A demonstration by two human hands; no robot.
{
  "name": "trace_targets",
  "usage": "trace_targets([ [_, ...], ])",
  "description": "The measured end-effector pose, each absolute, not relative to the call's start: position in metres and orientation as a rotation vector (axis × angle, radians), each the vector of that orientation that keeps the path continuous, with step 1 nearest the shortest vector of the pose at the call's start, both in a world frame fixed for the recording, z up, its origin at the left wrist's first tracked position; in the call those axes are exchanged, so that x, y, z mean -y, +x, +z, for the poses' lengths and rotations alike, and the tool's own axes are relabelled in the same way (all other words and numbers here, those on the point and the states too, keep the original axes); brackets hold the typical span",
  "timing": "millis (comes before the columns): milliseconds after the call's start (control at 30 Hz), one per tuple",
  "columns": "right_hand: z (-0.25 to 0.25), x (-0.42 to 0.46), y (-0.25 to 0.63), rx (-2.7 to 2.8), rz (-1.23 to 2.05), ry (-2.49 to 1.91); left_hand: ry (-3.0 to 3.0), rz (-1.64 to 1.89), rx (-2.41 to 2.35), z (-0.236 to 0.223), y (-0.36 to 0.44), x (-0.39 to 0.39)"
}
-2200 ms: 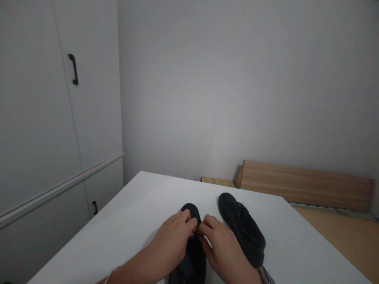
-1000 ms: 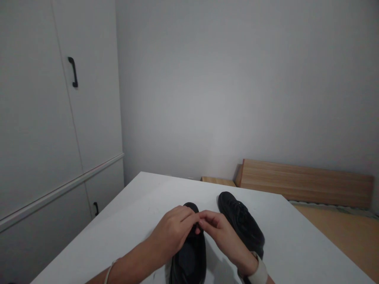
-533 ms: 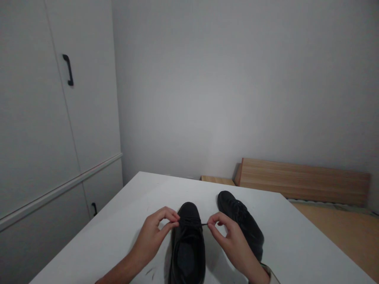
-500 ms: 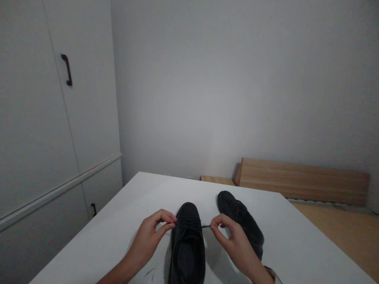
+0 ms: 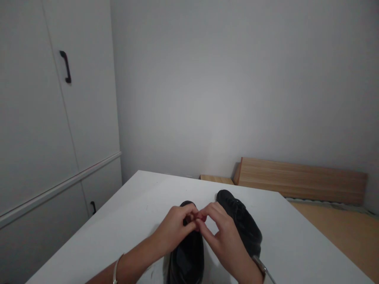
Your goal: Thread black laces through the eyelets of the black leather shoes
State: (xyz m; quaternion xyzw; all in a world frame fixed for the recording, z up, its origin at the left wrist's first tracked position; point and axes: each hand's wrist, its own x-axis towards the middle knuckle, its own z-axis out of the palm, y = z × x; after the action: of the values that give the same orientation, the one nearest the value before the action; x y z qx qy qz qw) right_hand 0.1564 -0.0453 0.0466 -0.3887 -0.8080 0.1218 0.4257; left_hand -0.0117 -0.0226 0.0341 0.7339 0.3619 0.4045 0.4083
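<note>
A black lace-up shoe [image 5: 188, 260] stands on the white table [image 5: 142, 205] in front of me, toe pointing away. Over its laced part my left hand [image 5: 176, 227] and my right hand [image 5: 223, 234] meet, fingertips touching. Both are closed in a pinch on the shoelace, which the fingers mostly hide. The toe and the dark opening of the shoe show around my hands. A second black shoe [image 5: 242, 221], its lace tied, rests to the right, just beyond my right hand.
At the left stands a white cabinet [image 5: 89, 98] with dark handles. A grey wall [image 5: 201, 90] rises behind the table. Beyond its right side are a wooden headboard [image 5: 302, 179] and a tan bed surface [image 5: 334, 228].
My hands were apart at the two sides of the shoe, with a lace end stretched to the right hand. Now they have come together above the laces.
</note>
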Motion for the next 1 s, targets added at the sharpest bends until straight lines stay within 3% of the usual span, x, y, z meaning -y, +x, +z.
trace_targets([
  [300, 0.025, 0.036, 0.157, 1.766, 0.862, -1.003, 1.759, 1.06, -0.823, 0.031, -0.02, 0.026],
  [533, 0.015, 0.039, 0.17, 1.872, 0.448, -0.988, 1.694, 0.966, -0.842, 0.019, -0.029, 0.023],
  [800, 0.01, 0.061, 0.187, 2.213, 0.602, -0.963, 1.709, 0.979, -0.98, 0.014, -0.026, 0.02],
  [1000, 0.017, 0.049, 0.172, 2.022, 0.597, -0.946, 2.633, 1.077, -0.912, 0.019, -0.022, 0.034],
])
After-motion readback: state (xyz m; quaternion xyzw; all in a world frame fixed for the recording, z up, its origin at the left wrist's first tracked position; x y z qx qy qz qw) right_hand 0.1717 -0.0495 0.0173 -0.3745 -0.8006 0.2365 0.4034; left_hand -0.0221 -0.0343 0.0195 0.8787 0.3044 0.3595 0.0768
